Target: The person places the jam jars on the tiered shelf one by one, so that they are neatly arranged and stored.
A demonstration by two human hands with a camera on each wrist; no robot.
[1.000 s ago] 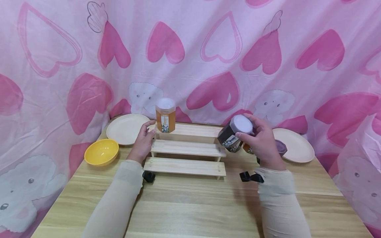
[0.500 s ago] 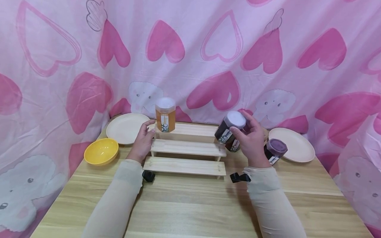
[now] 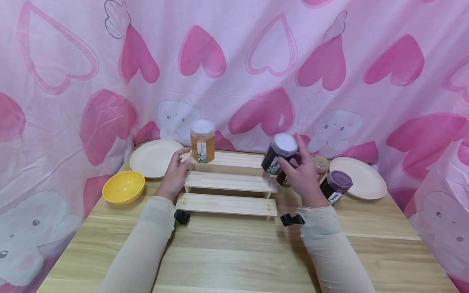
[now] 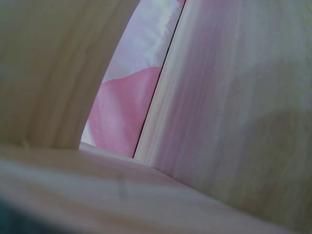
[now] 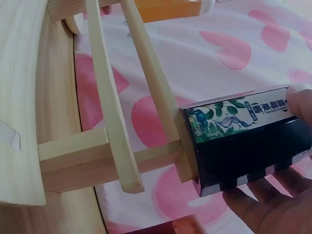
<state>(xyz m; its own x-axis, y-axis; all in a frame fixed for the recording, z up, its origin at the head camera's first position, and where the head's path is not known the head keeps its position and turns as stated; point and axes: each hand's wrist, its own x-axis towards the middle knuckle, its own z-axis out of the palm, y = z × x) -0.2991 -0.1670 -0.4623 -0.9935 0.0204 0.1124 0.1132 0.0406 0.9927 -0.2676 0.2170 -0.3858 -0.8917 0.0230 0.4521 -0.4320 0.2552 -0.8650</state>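
Observation:
My right hand (image 3: 305, 175) grips a dark jar (image 3: 279, 154) with a whitish lid, thumb in front and fingers behind. The jar tilts over the right end of the stepped wooden shelf (image 3: 227, 203); in the right wrist view, its base is right at the end of a board (image 5: 155, 92). My left hand (image 3: 173, 176) holds the shelf's left end near the top tier, its fingertips partly hidden. Beside it, an amber jar (image 3: 202, 142) with a clear-white lid stands upright on the top tier. The left wrist view shows only close wood (image 4: 234, 97) and cloth.
Behind and right of my right hand stand a purple-lidded dark jar (image 3: 338, 183), a jar with a beige lid (image 3: 321, 162) and a reddish-brown jar (image 3: 283, 179). Cream plates (image 3: 360, 179) lie on both sides. A yellow bowl (image 3: 123, 187) sits left. Pink cloth (image 3: 242, 40) hangs behind.
My right hand has carried the dark jar leftward and slightly up, towards the shelf's right end, uncovering the jars on the right. The left hand and amber jar have stayed in place.

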